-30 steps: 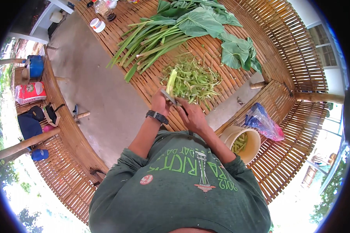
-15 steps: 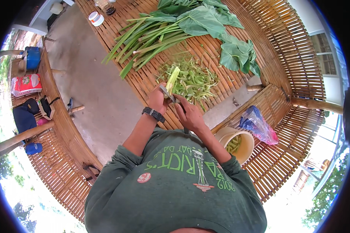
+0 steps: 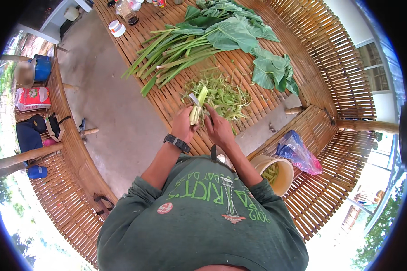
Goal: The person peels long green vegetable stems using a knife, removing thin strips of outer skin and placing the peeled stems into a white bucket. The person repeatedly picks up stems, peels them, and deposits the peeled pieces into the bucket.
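Observation:
My left hand (image 3: 182,124), with a dark watch at its wrist, is closed around a short bundle of pale green peeled stalks (image 3: 199,107). Close against the bundle's other side is my right hand (image 3: 220,129), its fingers bent around a knife whose handle is mostly hidden. The knife's blade (image 3: 194,99) shows past the stalks, on their left. Just beyond both hands lies a loose heap of green peelings (image 3: 226,100). Farther off, long green leaf stalks (image 3: 176,56) rest on the slatted bamboo table (image 3: 262,106), joined to broad leaves (image 3: 233,34).
A cream bucket (image 3: 285,179) holding cut green pieces stands at my right on a bamboo bench, beside a blue and pink plastic bag (image 3: 298,153). A white jar (image 3: 117,28) and a bottle (image 3: 126,12) are at the table's far left. Another bench (image 3: 83,149) runs along the left.
The knife blade has shifted from across the bundle's near end to its left side, farther up. The bundle now shows its cut near ends. The view has tilted slightly.

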{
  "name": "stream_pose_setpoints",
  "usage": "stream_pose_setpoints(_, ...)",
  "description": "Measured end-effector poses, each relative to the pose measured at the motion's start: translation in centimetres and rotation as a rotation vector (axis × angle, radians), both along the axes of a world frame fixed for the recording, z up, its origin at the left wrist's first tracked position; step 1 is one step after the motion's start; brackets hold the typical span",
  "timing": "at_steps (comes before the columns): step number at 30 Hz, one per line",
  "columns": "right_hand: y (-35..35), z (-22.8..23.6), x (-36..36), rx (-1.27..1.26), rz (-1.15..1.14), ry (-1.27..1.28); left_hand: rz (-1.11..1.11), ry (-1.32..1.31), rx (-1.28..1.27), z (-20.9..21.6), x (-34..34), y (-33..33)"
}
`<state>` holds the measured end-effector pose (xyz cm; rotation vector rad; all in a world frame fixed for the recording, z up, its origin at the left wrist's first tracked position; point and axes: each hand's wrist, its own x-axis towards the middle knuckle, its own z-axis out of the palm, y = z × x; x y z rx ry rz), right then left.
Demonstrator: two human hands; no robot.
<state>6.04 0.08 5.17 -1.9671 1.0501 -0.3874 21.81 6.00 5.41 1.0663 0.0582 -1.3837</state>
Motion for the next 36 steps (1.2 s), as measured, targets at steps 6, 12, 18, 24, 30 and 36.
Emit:
stream_pose_setpoints(6, -1.4, -1.1, 0.3, -0.064, -0.026, -0.034, -0.022, 0.0, -0.011, 0.3, 0.0, 1.0)
stream_pose_setpoints(12, -3.4, -3.3, 1.0, 0.01, -0.077, -0.06, -0.031, 0.059, -0.052, 0.9, 0.6, 2.2)
stream_pose_setpoints(18, -5.4, -8.9, -0.5, 1.024, -0.471, -0.308, -0.122, -1.002, 0.044, 1.4, 2.1, 2.1)
stream_pose_setpoints(24, -0.5, -6.7, -3.5, 0.093, -0.256, 0.288, -0.256, -2.048, 0.171, 0.6, 4.7, 1.9)
stream_pose_setpoints(30, 2.5, -6.7, -7.7, 0.0, -0.339, 0.155, -0.011, -2.088, -0.281, 0.5, 5.3, -0.2)
stream_pose_setpoints(36, 6.4, -3.1, -10.8, 0.141, -0.417, 0.054, -0.04, -1.561, -0.191, 1.4, 4.6, -1.4)
